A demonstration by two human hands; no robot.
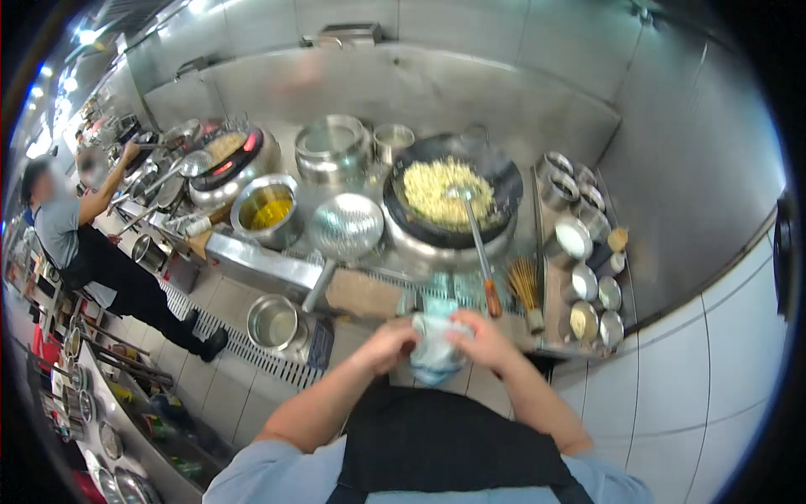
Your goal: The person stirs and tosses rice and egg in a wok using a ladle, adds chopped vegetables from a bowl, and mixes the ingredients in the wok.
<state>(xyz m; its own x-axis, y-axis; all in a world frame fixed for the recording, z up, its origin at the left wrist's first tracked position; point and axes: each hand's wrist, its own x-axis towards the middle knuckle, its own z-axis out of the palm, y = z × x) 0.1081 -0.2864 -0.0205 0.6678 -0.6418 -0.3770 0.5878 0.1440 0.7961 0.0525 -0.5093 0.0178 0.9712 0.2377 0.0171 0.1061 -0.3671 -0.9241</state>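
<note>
A pale cloth point(437, 346) hangs between my hands in front of my apron, close to the stove's front edge. My left hand point(393, 344) is closed on its left side, and my right hand point(478, 338) grips the upper right side. Just beyond stands a black wok point(504, 181) with yellow fried rice point(432, 189) in it. A long-handled ladle point(476, 231) rests with its bowl in the rice, its orange-brown grip pointing toward me. Right of the grip leans a bamboo wok brush point(526, 286).
Left of the wok lie a perforated strainer point(344, 225) and a pot of yellow oil point(252, 228). Several seasoning tins point(573, 239) fill the right shelf. A metal pot point(273, 323) stands low at left. A co-worker point(92, 244) works at another wok on the far left.
</note>
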